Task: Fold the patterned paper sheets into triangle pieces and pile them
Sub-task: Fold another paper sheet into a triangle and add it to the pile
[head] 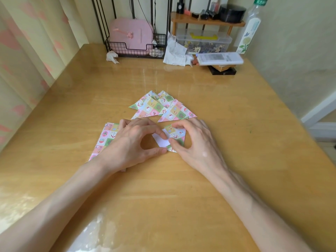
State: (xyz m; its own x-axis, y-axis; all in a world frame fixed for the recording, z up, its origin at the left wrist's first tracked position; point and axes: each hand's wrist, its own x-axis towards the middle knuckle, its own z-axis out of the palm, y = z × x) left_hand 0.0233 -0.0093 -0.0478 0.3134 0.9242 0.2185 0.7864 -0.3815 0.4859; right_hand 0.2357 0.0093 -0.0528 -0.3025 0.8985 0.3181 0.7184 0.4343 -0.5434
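Pinching a half-folded sheet's (179,135) edges with curled fingers (156,131), left hand (134,140) and right hand (196,144) sit just before the triangles (160,108), open worktop (163,197) nearer.

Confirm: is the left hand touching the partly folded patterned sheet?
Touching. The head view shows the left hand with its index fingertip lying on the white underside of the partly folded patterned sheet, thumb against its near corner.
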